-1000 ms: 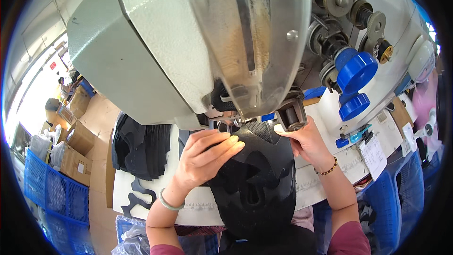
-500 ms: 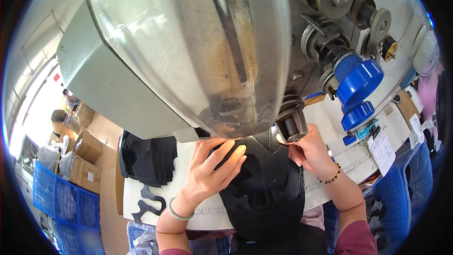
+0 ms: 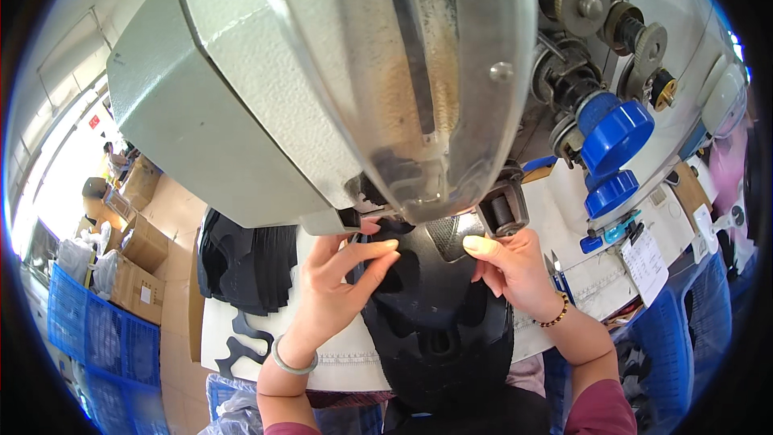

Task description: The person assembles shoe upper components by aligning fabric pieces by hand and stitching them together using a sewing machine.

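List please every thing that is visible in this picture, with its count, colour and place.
large grey metal sewing machine head: one, grey, top centre, over the table
black fabric shoe upper: one, black, centre, under both hands
stack of black cut pieces: one, black, left on the white table
blue plastic knobs: two, blue, right side of the machine
blue plastic crates: several, blue, lower left
brown cardboard boxes: several, brown, left
left hand: one, pressing the upper
right hand: one, on the upper's right edge

2 hands (image 3: 338,286), 2 blue knobs (image 3: 616,133), 1 sewing machine (image 3: 322,80)
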Motion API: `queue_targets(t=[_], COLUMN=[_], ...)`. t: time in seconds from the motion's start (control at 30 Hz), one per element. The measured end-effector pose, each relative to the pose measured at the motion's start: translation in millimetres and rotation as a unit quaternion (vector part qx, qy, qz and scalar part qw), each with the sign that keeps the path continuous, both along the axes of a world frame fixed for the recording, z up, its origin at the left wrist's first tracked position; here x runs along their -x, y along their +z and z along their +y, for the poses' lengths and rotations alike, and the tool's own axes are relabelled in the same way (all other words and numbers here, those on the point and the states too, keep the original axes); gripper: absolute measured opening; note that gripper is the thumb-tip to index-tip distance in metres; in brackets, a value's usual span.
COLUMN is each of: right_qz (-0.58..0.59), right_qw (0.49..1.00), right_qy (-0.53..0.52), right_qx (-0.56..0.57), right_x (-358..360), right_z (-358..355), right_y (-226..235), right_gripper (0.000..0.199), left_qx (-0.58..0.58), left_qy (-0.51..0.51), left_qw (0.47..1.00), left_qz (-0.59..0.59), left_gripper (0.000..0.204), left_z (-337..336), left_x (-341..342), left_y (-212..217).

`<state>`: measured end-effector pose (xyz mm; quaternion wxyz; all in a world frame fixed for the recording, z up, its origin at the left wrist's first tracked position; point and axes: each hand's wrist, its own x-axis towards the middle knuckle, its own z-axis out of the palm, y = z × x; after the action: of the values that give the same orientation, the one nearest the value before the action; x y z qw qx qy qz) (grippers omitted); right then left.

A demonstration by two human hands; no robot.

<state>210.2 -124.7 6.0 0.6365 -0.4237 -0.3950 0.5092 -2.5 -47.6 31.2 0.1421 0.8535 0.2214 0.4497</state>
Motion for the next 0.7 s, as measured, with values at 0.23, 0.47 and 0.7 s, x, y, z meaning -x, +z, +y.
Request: queue_targets(t=[0.23, 0.47, 0.7], right_qz=[-0.029, -0.059, -0.001], right_qw=[0.999, 0.998, 0.992], right_qy=[-0.014, 0.009, 0.125], right_qx=[-0.028, -0.025, -0.009], right_x=[10.0, 11.6, 21.1], right_z=[-3.6, -5.3, -14.5], right_y=[-1.3, -8.3, -20.6], right_gripper=[0.028, 0.025, 0.026], left_qx=[-0.181, -0.327, -0.358], left_qy=[0.060, 0.077, 0.074], left_qw=[0.977, 0.936, 0.929], left_qz=[0.099, 0.103, 0.056], left_gripper=[0.048, 0.035, 0.026], left_z=[-51.8, -21.5, -16.6], left_x=[0.8, -22.0, -26.0], left_y=[-1.2, -43.3, -46.5])
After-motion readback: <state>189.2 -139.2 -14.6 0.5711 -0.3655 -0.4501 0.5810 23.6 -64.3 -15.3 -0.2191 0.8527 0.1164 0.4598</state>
